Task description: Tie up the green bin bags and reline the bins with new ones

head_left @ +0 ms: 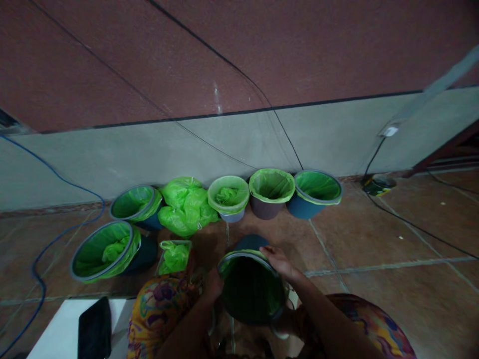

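Observation:
A dark blue plastic bin (pixel 254 291) is tilted between my legs, its mouth facing me and its inside in deep shadow. A bit of green bag shows along the upper rim. My right hand (pixel 279 260) grips the rim at the upper right, fingers curled over the edge. On the left side of the same rim lies my left hand (pixel 213 285), dim and closed around the edge, its fingers partly hidden. Just left of my knee stands a small square container (pixel 190 249) with crumpled green bags (pixel 175 258) in it.
Along the wall stand a white bucket (pixel 232 218), a brown bin (pixel 266 208) and a blue bin (pixel 309 209), all green-lined. A green bag heap (pixel 185 204) sits beside them. Two lined bins (pixel 144 257) are at left. A phone (pixel 94 326) lies on a white surface; a blue hose (pixel 37 262) and cables cross nearby.

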Demonstrator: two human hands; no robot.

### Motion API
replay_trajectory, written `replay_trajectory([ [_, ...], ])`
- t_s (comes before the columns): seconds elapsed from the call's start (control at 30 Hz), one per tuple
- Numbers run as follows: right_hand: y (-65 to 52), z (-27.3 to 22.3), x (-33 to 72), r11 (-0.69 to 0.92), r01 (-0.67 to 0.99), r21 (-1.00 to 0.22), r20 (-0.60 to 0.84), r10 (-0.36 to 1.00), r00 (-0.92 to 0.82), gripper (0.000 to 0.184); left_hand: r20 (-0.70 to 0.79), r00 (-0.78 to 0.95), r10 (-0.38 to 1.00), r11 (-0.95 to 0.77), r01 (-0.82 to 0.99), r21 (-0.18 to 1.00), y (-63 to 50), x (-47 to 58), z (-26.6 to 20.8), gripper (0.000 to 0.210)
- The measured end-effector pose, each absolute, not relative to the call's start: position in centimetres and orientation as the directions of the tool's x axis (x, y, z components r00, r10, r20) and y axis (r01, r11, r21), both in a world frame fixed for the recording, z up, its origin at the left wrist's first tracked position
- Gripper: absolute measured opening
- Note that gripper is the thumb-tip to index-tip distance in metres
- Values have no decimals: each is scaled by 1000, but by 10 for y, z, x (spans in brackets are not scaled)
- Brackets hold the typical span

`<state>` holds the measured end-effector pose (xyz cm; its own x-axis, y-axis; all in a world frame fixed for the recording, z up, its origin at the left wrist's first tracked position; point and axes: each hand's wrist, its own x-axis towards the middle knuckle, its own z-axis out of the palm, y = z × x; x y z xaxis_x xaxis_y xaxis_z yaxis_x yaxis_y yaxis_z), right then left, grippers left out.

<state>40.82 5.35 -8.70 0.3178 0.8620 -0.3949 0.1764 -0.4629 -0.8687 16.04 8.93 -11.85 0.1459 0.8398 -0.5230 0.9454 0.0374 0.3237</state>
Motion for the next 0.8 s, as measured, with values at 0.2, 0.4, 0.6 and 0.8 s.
replay_trajectory([
  [0.2, 55, -95, 401, -473, 42, -880, -440, 846, 301, 25, -480, 119, 869, 8, 967, 254, 95, 164, -112, 32],
  [0.4, 54, -114, 408, -432, 75, -899, -377, 849, 371, 26, -385, 135, 913, -41, 969, 243, 100, 169, -99, 33],
  [0.6, 54, -104, 397, -434, 20, -901, -413, 870, 269, 24, -328, 199, 923, -117, 961, 252, 96, 172, -97, 38],
  [0.8, 52, -109, 400, -476, -41, -879, -454, 805, 381, 27, -378, 108, 920, 9, 955, 295, 95, 170, -107, 45],
])
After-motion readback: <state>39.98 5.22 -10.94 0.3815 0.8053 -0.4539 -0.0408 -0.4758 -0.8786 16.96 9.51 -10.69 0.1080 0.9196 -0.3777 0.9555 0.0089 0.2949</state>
